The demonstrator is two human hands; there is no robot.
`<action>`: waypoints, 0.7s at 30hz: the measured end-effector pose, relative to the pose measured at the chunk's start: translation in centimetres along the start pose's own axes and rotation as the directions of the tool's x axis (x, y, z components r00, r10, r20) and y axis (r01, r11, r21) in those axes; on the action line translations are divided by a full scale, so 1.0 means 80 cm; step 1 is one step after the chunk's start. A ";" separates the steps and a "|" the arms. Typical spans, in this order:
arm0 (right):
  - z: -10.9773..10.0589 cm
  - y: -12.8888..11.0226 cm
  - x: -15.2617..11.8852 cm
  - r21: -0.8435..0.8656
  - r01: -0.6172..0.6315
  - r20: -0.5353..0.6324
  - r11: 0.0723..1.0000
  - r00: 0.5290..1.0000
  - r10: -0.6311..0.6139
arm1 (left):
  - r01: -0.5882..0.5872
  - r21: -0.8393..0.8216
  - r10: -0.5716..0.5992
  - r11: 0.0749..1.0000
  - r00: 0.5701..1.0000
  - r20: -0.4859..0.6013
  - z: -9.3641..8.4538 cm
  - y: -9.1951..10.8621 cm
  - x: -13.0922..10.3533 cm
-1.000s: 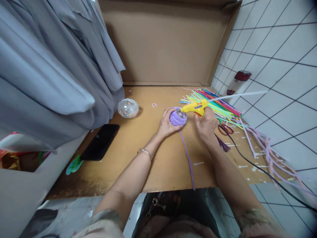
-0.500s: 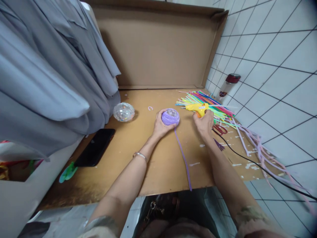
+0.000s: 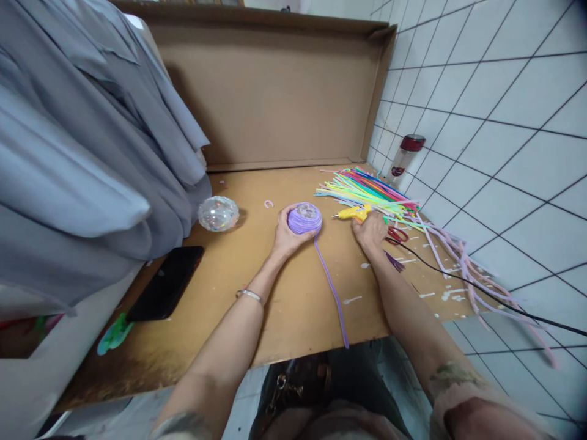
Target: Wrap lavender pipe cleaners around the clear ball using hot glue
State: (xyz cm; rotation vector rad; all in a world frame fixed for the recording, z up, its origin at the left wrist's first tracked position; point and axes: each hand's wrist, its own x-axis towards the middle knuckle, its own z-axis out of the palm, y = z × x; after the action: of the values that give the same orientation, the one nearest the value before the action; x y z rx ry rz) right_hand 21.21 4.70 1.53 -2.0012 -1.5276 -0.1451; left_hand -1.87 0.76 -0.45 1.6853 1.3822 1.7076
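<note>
My left hand (image 3: 283, 237) is closed around the side of a ball wrapped in purple pipe cleaner (image 3: 303, 223). A clear, glittery patch shows at the ball's top, and a loose purple strand (image 3: 332, 284) trails from it to the table's front edge. In my right hand (image 3: 372, 232) is a yellow hot glue gun (image 3: 354, 212), held low over the table. Its nozzle points left toward the ball, with a gap between them. My fingers hide the trigger and most of the handle.
A clear faceted ball (image 3: 218, 214) and a black phone (image 3: 166, 284) lie left. Colourful pipe cleaners (image 3: 371, 192), red-handled scissors (image 3: 397, 234) and a red-lidded bottle (image 3: 405, 157) are at right. The gun's black cord (image 3: 452, 276) runs right. A cardboard box (image 3: 270, 91) stands behind; grey cloth (image 3: 92, 140) hangs left.
The glue gun and my right hand have come down and closer to me, with the nozzle lower. My left hand keeps hold of the purple ball. The whole view has shifted slightly.
</note>
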 end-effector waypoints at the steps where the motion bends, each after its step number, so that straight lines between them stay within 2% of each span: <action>1: 0.002 0.001 -0.001 -0.008 0.003 -0.009 1.000 1.000 -0.003 | -0.010 0.004 0.010 1.000 1.000 0.005 0.000 0.001 0.000; 6: -0.003 0.001 -0.004 -0.063 0.032 -0.053 0.997 0.998 -0.036 | -0.025 0.011 0.026 1.000 0.999 -0.038 0.000 0.004 0.000; 8: -0.014 -0.007 -0.005 -0.075 0.094 -0.081 0.993 0.992 -0.100 | -0.011 0.004 0.012 1.000 0.996 -0.083 -0.001 0.004 0.002; 10: -0.027 -0.019 -0.009 -0.060 0.184 -0.062 0.981 0.980 -0.188 | 0.010 -0.001 -0.010 1.000 0.990 -0.139 -0.002 0.002 0.005; 14: -0.049 -0.056 -0.035 0.036 0.290 0.126 0.956 0.948 -0.292 | 0.012 0.018 -0.008 1.000 0.971 -0.238 -0.005 -0.009 0.010; 17: -0.055 -0.080 -0.065 0.058 0.380 0.337 0.923 0.863 -0.376 | 0.005 0.035 0.004 0.999 0.965 -0.263 -0.004 -0.015 0.011; 21: -0.055 -0.095 -0.092 -0.008 0.495 0.482 0.869 0.763 -0.431 | 0.006 0.035 0.002 0.999 0.972 -0.237 -0.001 -0.011 0.011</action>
State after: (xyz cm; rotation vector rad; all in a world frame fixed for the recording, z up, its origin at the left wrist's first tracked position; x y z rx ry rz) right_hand 13.05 -2.64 4.89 -1.7881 -2.3782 0.0455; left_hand -2.47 1.80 -0.67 1.5362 1.5244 1.9455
